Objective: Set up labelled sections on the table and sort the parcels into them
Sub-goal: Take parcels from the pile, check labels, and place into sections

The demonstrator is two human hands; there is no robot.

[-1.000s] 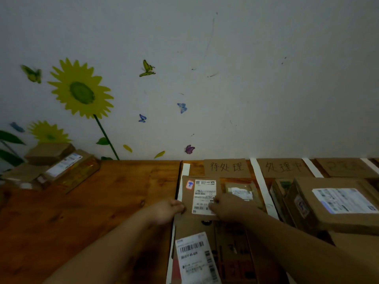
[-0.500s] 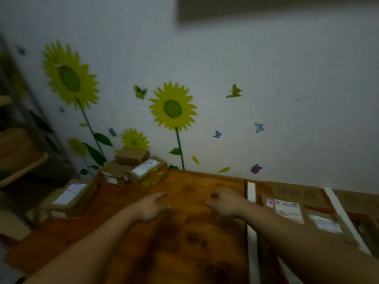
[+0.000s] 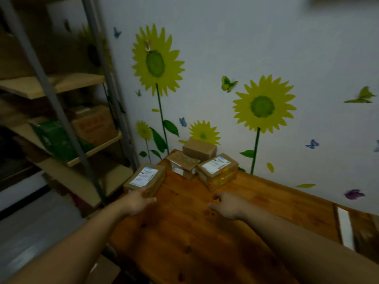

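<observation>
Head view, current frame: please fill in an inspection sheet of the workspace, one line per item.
Surface: wooden table, with a white tape strip near its right end.
Job's things: four parcels at the far left corner: labelled parcel at the left edge, yellow-taped parcel, crumpled parcel between them, plain parcel behind, by the wall.
Clutter: nothing seen.
Hands: left hand at the labelled parcel's near end, grip unclear; right hand over the table, fingers loosely curled, holding nothing.
Cables: nothing seen.
Surroundings: shelf rack with boxes on the left; sunflower stickers on the wall.
</observation>
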